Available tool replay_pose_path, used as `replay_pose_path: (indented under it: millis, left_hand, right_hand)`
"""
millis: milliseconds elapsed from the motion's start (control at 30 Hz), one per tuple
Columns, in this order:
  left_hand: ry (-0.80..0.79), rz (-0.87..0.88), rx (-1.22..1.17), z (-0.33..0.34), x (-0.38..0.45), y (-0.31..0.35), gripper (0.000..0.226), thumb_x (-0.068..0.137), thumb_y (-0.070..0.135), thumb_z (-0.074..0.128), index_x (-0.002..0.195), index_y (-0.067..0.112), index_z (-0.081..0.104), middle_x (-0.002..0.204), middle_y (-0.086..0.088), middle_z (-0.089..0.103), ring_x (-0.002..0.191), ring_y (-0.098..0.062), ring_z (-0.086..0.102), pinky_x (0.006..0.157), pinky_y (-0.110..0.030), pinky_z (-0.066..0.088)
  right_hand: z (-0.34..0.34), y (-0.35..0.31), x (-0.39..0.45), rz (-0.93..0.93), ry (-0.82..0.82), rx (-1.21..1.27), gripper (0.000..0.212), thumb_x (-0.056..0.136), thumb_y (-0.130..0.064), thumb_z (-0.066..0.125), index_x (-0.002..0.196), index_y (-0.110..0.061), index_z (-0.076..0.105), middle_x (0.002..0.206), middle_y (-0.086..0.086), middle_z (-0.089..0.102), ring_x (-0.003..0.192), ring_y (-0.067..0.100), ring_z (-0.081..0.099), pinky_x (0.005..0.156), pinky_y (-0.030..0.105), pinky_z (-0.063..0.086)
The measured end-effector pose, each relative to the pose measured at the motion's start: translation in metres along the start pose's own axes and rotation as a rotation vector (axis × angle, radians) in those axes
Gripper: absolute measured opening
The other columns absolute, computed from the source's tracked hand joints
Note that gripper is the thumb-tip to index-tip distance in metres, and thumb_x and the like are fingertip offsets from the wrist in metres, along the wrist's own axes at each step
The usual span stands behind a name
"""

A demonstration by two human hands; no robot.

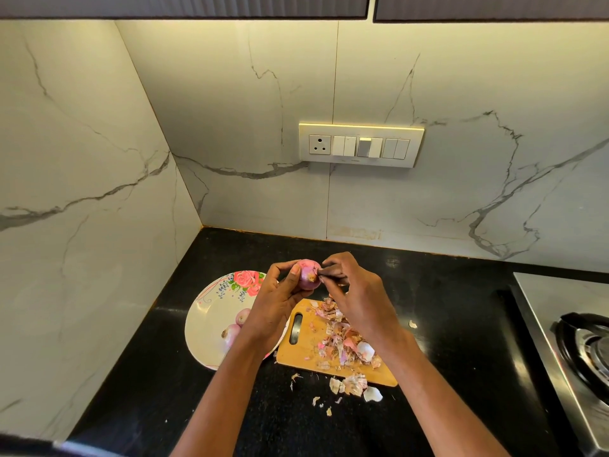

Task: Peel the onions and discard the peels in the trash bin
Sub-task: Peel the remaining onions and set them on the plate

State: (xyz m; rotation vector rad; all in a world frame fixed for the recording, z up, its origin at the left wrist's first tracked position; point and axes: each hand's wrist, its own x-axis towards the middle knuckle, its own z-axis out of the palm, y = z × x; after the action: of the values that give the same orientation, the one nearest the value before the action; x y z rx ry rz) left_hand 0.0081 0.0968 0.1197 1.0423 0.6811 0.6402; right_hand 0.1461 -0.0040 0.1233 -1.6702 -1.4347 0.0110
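I'm mid-peel: my left hand (280,291) grips an onion (309,273) above the table (445,291) while my right hand (352,285) pinches skin at its root; two onions (235,326) sit on the floral plate (211,311), peels (342,338) litter the cutting board (303,352), and no trash bin is visible yet
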Motion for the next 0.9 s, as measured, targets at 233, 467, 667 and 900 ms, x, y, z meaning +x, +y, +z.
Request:
replay_pose_path:
  millis: [233, 467, 667, 900]
  left_hand:
    - [0.016, -0.002, -0.005, 0.002, 0.0, 0.0, 0.037, 0.093, 0.03, 0.059, 0.126, 0.012, 0.058, 0.128, -0.016, 0.065, 0.115, -0.027, 0.068, 0.092, -0.031, 0.059]
    - [0.005, -0.015, -0.027, 0.0, -0.003, -0.001, 0.039, 0.092, 0.031, 0.058, 0.126, 0.012, 0.058, 0.128, -0.015, 0.065, 0.114, -0.025, 0.07, 0.09, -0.028, 0.059]
    - [0.023, -0.025, -0.002, -0.004, -0.002, -0.002, 0.046, 0.09, 0.035, 0.057, 0.13, 0.011, 0.056, 0.127, -0.014, 0.067, 0.114, -0.026, 0.07, 0.094, -0.032, 0.058]
    - [-0.016, -0.019, 0.201, -0.002, 0.0, -0.001, 0.038, 0.102, 0.039, 0.045, 0.128, 0.013, 0.056, 0.118, -0.01, 0.069, 0.104, -0.022, 0.073, 0.084, -0.03, 0.06]
  right_hand:
    - [0.007, -0.002, -0.002, 0.003, 0.032, -0.044, 0.037, 0.088, -0.014, 0.078, 0.114, -0.021, 0.052, 0.101, -0.001, 0.072, 0.091, 0.005, 0.069, 0.079, 0.012, 0.056]
    - [0.003, 0.006, 0.002, 0.089, 0.118, -0.05, 0.022, 0.089, -0.01, 0.075, 0.107, -0.015, 0.065, 0.1, -0.001, 0.068, 0.089, 0.007, 0.065, 0.077, 0.015, 0.057]
    - [0.003, 0.011, 0.001, 0.11, 0.031, 0.077, 0.024, 0.093, -0.015, 0.072, 0.118, -0.018, 0.071, 0.115, -0.002, 0.068, 0.103, 0.008, 0.065, 0.086, 0.012, 0.053]
    - [-0.002, 0.009, 0.004, -0.043, -0.071, 0.019, 0.029, 0.093, -0.023, 0.069, 0.122, -0.019, 0.073, 0.118, -0.002, 0.069, 0.108, 0.01, 0.065, 0.09, 0.019, 0.055]
